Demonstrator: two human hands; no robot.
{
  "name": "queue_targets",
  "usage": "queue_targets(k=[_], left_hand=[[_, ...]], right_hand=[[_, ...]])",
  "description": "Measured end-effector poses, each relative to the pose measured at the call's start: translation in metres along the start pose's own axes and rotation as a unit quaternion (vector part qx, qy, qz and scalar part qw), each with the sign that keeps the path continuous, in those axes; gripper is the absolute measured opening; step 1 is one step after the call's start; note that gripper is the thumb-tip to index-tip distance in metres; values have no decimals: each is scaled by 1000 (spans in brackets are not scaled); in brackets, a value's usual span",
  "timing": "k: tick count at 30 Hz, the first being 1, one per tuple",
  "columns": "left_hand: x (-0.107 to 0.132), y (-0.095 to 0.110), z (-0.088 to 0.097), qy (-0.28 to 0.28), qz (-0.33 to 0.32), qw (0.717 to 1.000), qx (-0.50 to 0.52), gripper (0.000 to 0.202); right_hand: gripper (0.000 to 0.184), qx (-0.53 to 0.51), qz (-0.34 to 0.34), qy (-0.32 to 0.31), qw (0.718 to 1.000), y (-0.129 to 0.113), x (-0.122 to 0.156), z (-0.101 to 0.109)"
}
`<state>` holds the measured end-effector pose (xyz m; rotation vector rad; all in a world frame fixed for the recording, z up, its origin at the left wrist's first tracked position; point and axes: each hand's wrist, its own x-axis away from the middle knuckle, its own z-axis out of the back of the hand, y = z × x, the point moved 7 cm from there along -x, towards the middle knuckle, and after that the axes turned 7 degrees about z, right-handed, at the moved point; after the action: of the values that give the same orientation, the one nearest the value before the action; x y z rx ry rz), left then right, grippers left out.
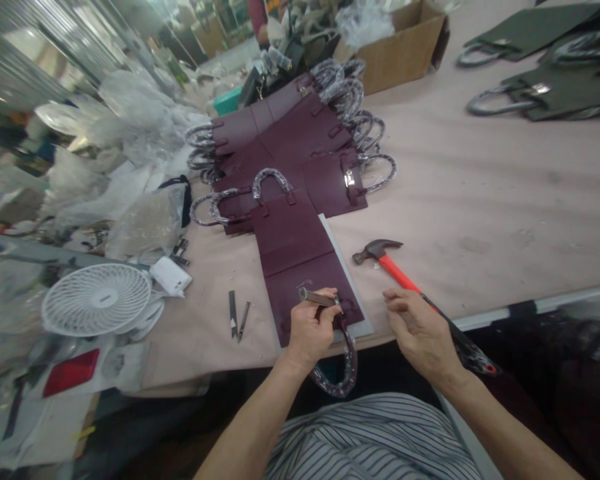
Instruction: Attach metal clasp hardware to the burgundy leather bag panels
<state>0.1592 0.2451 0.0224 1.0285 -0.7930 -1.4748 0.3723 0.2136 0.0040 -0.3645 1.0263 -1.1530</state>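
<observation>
My left hand (pixel 312 331) is closed around a short, thick metal rod (pixel 316 297) that looks like a punch. One end points at the small metal fitting near the strap tab on the maroon bag panel (pixel 296 233). This panel lies on a pale board (pixel 336 244), and its plastic-wrapped handle (pixel 350 363) hangs over the table edge. To the right, my right hand (pixel 427 333) is open, thumb apart from the fingers, holding nothing. Close beside it lies a claw hammer (pixel 399 272) with a red and black handle; the hand hides part of the handle.
Maroon bag panels (pixel 280 137) with wrapped handles are piled behind. Two slim tools (pixel 233 313) lie on the left. Farther left are a white fan (pixel 100 299), a white box-like device (pixel 171 276) and plastic bags (pixel 145 220). A cardboard box (pixel 397 53) and dark green panels (pixel 570 87) stand farther back.
</observation>
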Motion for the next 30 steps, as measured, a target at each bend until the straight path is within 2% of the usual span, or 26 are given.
queue_targets(k=[3,6,12,19,25,28,30], left_hand=[[0,1,-1,5,-3,1000,-5,13],[2,1,-4,5,-10,1000,-13,13],[6,4,-9,13,-36,999,-39,14],[3,5,-5,2,-43,998,-37,16],[5,5,-9,-4,-79,995,-55,14],[5,8,-10,-13,-89,994,-65,15],[4,10,-12,-19,-90,993,-79,16]], right_hand=[[6,39,-16,15,999,8,4,14],[6,52,-24,13,998,10,9,17],[7,54,-8,-13,998,-6,19,4],[17,44,65,-67,995,-34,11,-10],[21,55,83,-103,990,-43,11,-21],[19,57,79,-91,991,-45,9,-19],[16,76,83,-58,992,-44,5,-8]])
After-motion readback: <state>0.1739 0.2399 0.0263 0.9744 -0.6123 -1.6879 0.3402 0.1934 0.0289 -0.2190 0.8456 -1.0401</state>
